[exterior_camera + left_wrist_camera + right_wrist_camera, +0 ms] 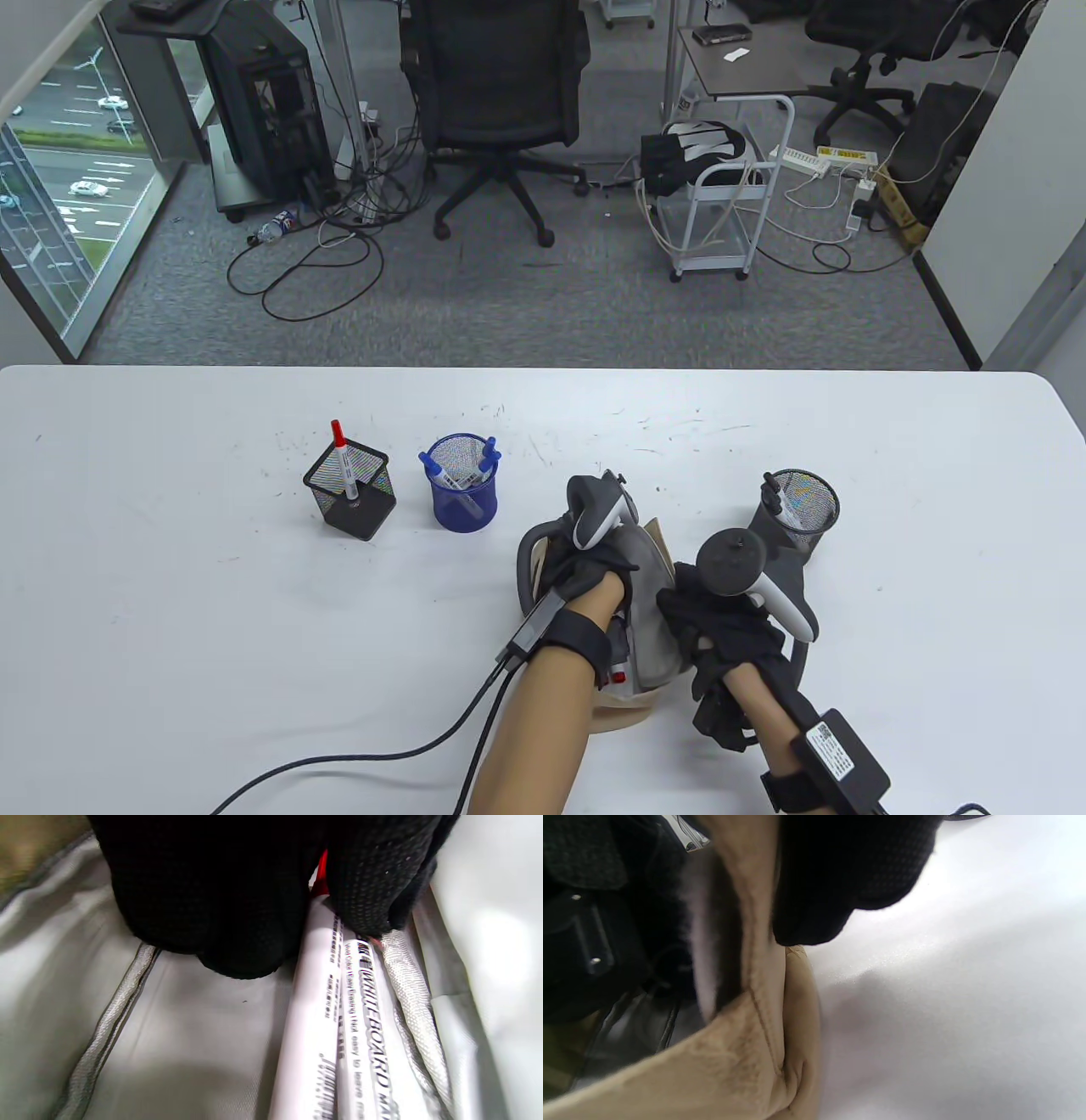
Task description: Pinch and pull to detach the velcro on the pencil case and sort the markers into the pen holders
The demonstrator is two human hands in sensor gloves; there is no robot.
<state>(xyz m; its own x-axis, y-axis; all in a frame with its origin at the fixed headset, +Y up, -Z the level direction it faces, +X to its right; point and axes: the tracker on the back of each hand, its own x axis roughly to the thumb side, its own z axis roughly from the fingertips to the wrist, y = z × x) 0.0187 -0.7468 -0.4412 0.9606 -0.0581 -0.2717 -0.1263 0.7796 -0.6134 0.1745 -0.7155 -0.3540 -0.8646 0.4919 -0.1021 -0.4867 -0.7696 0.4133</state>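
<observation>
The beige pencil case (653, 611) lies open near the table's front, its grey lining (191, 1027) showing. My left hand (594, 564) reaches inside it. In the left wrist view the left hand (316, 921) pinches a white whiteboard marker (314, 1018) with a red cap (322, 878); a second white marker (369, 1043) lies beside it. My right hand (708, 615) grips the case's right edge, a gloved finger (848, 878) pressed on the beige flap (759, 942). A red marker end (618, 677) shows by my left wrist.
Three mesh holders stand on the white table (170, 637): a black square one (350, 501) with a red marker, a blue round one (462, 497) with blue markers, and a black round one (797, 509) with a black marker, just behind my right hand. Cables trail from both wrists.
</observation>
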